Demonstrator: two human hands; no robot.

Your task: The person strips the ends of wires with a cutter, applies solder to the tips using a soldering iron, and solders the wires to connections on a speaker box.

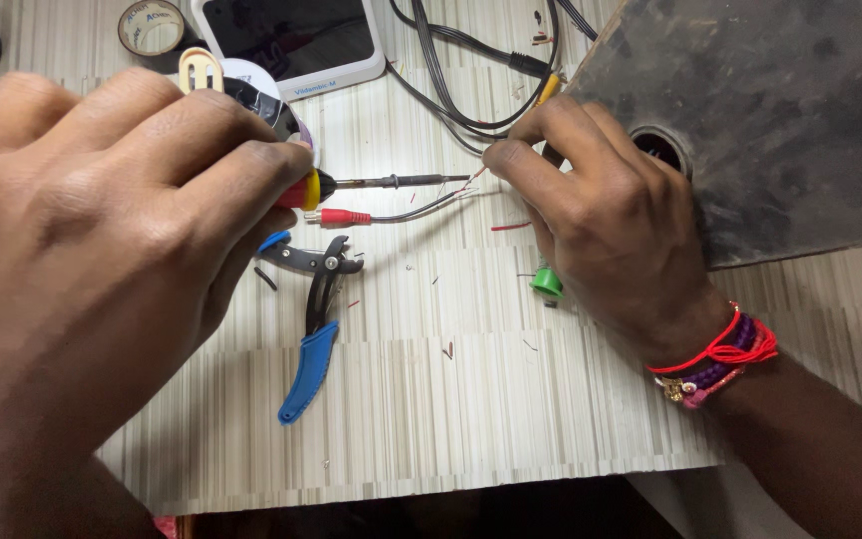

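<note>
Two hands busy: left hand (102, 220) fisted round soldering iron (391, 182), right hand (601, 220) fingers pinching bare wire ends (473, 178). I'd keep tip steady, touch only strands.

1. The soldering iron (371, 184) in my left hand (102, 230) has a red and yellow collar and a dark metal tip.
2. The plug (343, 217) is red.
3. The cutters (309, 329) have blue handles and black jaws.
4. The table (471, 399) shows fine beige and grey stripes.
5. The threads (720, 354) on my right wrist are red, purple and pink.
6. The cap (547, 281) is green.
</note>
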